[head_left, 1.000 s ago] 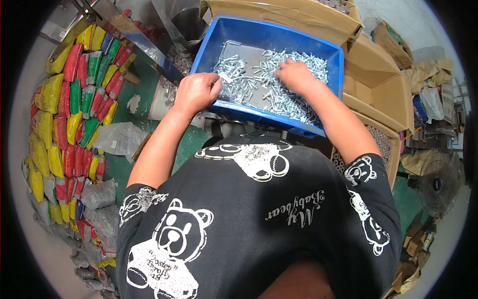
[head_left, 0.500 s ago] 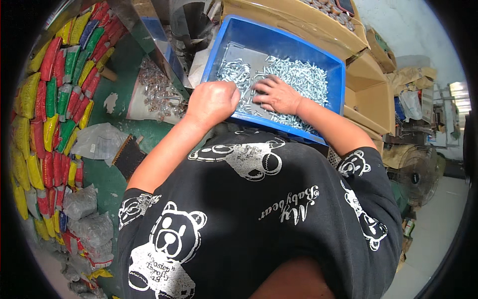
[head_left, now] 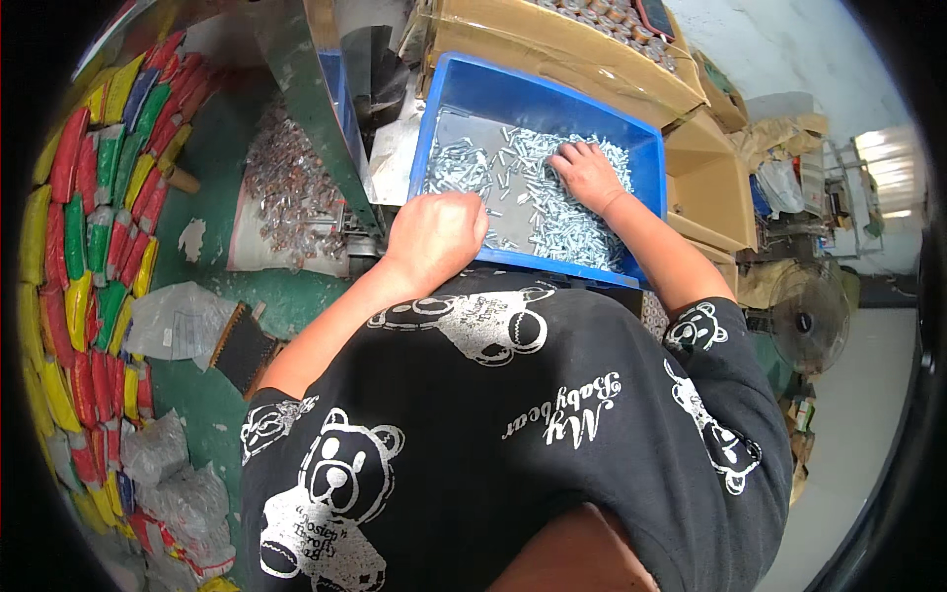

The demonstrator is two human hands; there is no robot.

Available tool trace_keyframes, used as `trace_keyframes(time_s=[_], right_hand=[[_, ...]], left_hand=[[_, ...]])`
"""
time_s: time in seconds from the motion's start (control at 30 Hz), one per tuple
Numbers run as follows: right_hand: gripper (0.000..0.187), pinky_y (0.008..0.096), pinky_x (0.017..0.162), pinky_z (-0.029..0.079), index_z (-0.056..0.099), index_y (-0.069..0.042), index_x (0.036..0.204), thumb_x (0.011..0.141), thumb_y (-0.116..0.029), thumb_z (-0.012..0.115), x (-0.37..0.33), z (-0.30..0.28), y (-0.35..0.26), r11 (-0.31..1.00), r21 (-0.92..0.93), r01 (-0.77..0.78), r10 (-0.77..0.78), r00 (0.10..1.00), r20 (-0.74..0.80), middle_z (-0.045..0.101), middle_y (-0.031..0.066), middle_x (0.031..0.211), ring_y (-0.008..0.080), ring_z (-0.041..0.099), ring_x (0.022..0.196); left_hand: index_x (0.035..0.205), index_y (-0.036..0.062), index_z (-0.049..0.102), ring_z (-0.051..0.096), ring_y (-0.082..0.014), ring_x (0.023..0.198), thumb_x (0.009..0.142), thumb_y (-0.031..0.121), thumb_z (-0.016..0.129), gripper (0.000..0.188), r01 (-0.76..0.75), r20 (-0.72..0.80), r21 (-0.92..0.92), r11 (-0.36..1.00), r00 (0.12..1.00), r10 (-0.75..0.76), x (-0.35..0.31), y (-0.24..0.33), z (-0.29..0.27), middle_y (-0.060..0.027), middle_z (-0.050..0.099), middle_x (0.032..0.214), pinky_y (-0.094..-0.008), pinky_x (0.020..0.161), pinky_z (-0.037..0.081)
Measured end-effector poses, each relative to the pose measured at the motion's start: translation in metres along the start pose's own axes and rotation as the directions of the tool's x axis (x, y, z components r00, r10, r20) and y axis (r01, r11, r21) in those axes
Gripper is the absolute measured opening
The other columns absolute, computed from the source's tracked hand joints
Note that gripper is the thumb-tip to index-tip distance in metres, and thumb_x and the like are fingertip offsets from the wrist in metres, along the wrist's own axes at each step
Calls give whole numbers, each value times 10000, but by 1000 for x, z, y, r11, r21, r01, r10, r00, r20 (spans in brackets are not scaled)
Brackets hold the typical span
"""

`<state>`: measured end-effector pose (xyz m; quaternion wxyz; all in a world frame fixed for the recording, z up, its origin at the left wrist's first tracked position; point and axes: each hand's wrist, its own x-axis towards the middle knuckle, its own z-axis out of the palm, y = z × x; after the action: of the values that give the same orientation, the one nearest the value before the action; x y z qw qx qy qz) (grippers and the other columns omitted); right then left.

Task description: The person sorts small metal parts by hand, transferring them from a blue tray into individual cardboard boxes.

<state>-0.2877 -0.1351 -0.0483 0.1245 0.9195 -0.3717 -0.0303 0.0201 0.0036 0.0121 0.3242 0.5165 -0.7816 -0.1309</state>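
Observation:
A blue plastic bin (head_left: 552, 82) holds many small silver metal pieces that look like screws. A large heap of screws (head_left: 577, 232) fills its right side, and a smaller heap (head_left: 459, 166) lies at the left, with a few loose ones between. My left hand (head_left: 436, 235) is closed in a fist at the bin's near left corner; whatever its fingers hold is hidden. Resting on the upper part of the large heap, my right hand (head_left: 589, 178) has its fingers apart and slightly bent, tips among the screws.
Cardboard boxes (head_left: 705, 187) stand behind and right of the bin. A metal post (head_left: 321, 118) rises at its left, beside a sheet piled with small brownish parts (head_left: 296, 187). Stacked coloured bags (head_left: 99, 247) line the far left. A fan (head_left: 809, 318) stands at right.
My right hand has moved right and away from me, from the middle of the bin onto the large heap. The gap between the heaps looks wider. My left hand remains closed near the corner.

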Motion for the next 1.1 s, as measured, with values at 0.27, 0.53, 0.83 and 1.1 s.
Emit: trace_keyframes(time_s=[0.27, 0.53, 0.83, 1.1], right_hand=[[192, 439, 821, 493, 610, -59, 1036, 845, -60, 592, -28, -15, 36, 931, 207, -299, 314, 948, -43, 602, 153, 998, 352, 598, 964], [156, 331, 525, 502, 669, 11, 1033, 933, -86, 598, -38, -52, 52, 217, 816, -536, 832, 538, 132, 680, 142, 792, 198, 682, 645], [232, 475, 732, 537, 653, -9, 1057, 862, -135, 654, -36, -26, 26, 783, 404, -473, 483, 872, 85, 688, 230, 855, 385, 693, 829], [160, 505, 746, 529, 619, -6, 949, 888, -133, 543, -25, -20, 17, 839, 51, -541, 498, 803, 328, 685, 250, 889, 417, 677, 855]], left_hand=[[669, 43, 603, 636, -371, 636, 882, 207, 600, 269, -67, 13, -37, 997, 998, 68, 1, -5, 3, -159, 637, 688, -486, 603, 510], [650, 54, 601, 630, -355, 594, 875, 204, 612, 271, -86, 17, 30, 996, 996, 86, 1, -4, 3, -149, 626, 643, -471, 561, 503], [664, 52, 613, 630, -370, 598, 872, 235, 619, 278, -61, 63, 20, 998, 996, 60, 2, 1, 0, -164, 628, 642, -485, 577, 501], [693, 61, 619, 634, -375, 635, 884, 251, 605, 270, -31, 98, -15, 999, 995, 32, 3, -1, 0, -165, 631, 665, -502, 604, 501]])
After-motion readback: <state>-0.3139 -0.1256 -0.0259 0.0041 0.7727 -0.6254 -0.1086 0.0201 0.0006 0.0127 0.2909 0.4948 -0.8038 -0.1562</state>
